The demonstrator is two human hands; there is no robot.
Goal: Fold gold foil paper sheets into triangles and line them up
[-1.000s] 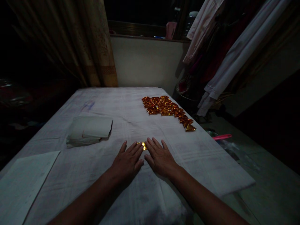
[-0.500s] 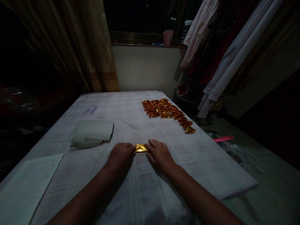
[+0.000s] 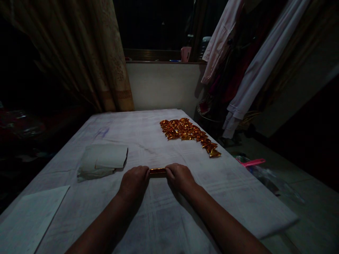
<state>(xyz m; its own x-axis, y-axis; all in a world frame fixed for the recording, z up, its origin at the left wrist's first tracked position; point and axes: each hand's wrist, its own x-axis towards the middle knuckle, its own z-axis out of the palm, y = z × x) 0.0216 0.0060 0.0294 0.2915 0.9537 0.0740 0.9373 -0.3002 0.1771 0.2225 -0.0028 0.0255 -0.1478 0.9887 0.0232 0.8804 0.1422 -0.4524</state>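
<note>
Between my two hands is a narrow, folded strip of gold foil paper point(image 3: 158, 171), seen nearly edge-on near the middle of the table. My left hand point(image 3: 134, 180) is closed on its left end, thumb and fingers pinched together. On the right end, my right hand point(image 3: 181, 177) has the same kind of pinch. The fingertips hide both ends of the strip. Farther off, at the back right of the table, lies a cluster of folded gold foil pieces point(image 3: 182, 129), with a single triangular one point(image 3: 214, 153) at its near end.
A pale cloth covers the table point(image 3: 159, 218). To the left lie a folded grey-white packet point(image 3: 106, 158) and a white sheet point(image 3: 34, 215). Clothes point(image 3: 246, 84) hang at the right, above a pink handle point(image 3: 253, 162). A pink mug point(image 3: 185, 54) stands on the sill.
The foil paper showed a broad flat face before and now appears as a thin strip. My hands have moved slightly apart. The whole view has tilted up a little.
</note>
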